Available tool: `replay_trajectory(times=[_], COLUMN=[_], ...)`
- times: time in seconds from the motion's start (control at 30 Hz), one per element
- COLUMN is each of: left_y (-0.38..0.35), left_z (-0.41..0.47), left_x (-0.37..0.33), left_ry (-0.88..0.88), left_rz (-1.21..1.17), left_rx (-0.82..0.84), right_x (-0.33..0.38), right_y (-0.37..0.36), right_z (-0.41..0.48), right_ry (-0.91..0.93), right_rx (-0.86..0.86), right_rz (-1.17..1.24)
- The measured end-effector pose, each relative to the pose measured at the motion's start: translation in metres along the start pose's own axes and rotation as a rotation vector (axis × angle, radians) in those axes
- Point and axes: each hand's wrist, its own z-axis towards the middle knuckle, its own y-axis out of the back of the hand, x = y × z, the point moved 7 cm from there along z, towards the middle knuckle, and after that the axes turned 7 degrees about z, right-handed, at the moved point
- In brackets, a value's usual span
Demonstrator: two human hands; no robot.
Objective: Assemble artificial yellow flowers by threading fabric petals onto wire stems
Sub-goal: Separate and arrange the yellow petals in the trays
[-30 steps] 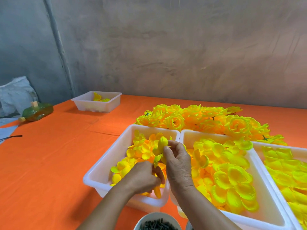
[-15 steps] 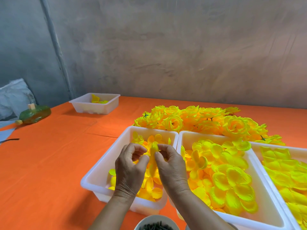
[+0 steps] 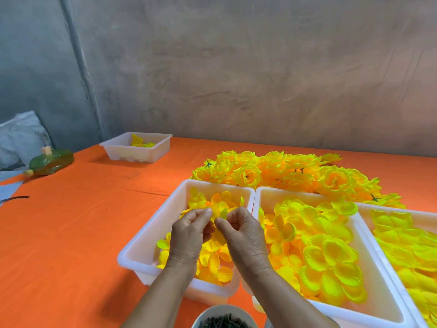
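Your left hand [image 3: 189, 235] and right hand [image 3: 244, 233] (knuckles up, frame centre) both pinch a petal [image 3: 219, 212] over the tray [image 3: 139, 242].

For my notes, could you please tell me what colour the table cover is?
The cover is plain orange, seen in the head view.

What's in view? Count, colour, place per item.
table: 1, orange, underneath
near trays: 3, white, side by side
far tray: 1, white, back left
loose petals: many, yellow, in all four trays
finished flowers: pile, yellow, behind near trays
bottle: 1, green, lying far left
bag: 1, white, far left
bowl: 1, white, dark stems inside, bottom edge
held petal piece: 1, yellow, over leftmost near tray
left hand, right hand: both pinch the held petal piece
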Motion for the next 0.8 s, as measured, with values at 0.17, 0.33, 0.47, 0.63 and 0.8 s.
replay_trajectory(times=[0.17,0.33,0.47,0.63,0.8], left_y=[-0.005,0.0,0.009,0.016,0.028], left_z=[0.001,0.004,0.002,0.007,0.011], left_x=[0.005,0.005,0.002,0.008,0.016], left_ry=[0.045,0.01,-0.001,0.014,0.087], left_rz=[0.037,0.112,0.079,0.017,-0.114], left_rx=[0.064,-0.031,-0.131,-0.236,-0.355], right_x=[0.001,-0.004,-0.006,-0.009,-0.016], right_y=[0.002,0.006,0.011,0.016,0.022], right_z=[0.001,0.003,0.005,0.004,0.007], right_ry=[0.02,-0.013,-0.049,-0.042,-0.121], right_rx=[-0.03,-0.08,-0.145,-0.226,-0.27], right_rz=[-0.049,0.001,0.054,0.083,0.339])
